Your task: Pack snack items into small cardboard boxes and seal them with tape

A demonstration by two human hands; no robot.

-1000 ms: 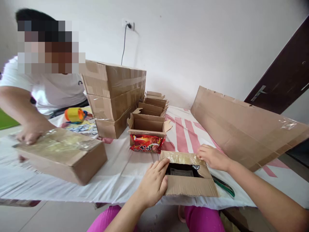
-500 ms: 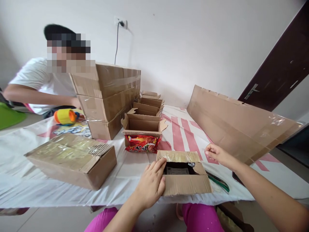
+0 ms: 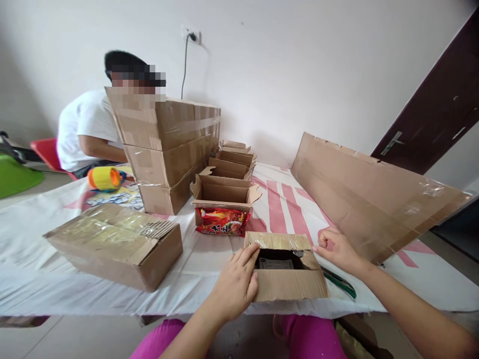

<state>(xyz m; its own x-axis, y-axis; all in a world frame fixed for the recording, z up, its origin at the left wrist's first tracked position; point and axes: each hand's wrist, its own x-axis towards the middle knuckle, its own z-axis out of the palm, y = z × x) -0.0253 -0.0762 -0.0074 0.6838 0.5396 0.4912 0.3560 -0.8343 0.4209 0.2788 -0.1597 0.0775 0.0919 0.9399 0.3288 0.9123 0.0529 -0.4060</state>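
In front of me a small cardboard box (image 3: 290,285) lies with its top partly open. A grey printed item (image 3: 276,264) shows inside its dark opening. My left hand (image 3: 236,281) rests along the box's left end, fingers stretched over the edge and thumb near the front. At the back right corner of the box, by the taped rear flap (image 3: 283,241), my right hand (image 3: 339,249) is closed in a pinch. Whatever is between those fingertips is too small to make out. A green-handled tool (image 3: 340,282) lies on the cloth beside the box, partly hidden.
A red food packet (image 3: 223,222) leans against a row of open cartons (image 3: 224,192). Left are a taped box (image 3: 112,239) and stacked boxes (image 3: 177,124), with a person (image 3: 88,117) behind. A yellow-orange object (image 3: 104,178) lies nearby. A large cardboard panel (image 3: 359,194) stands right.
My right hand has come left and slightly down to the box's back right corner. My left hand stays on the box. The person behind the stack has leaned to the right, partly behind it.
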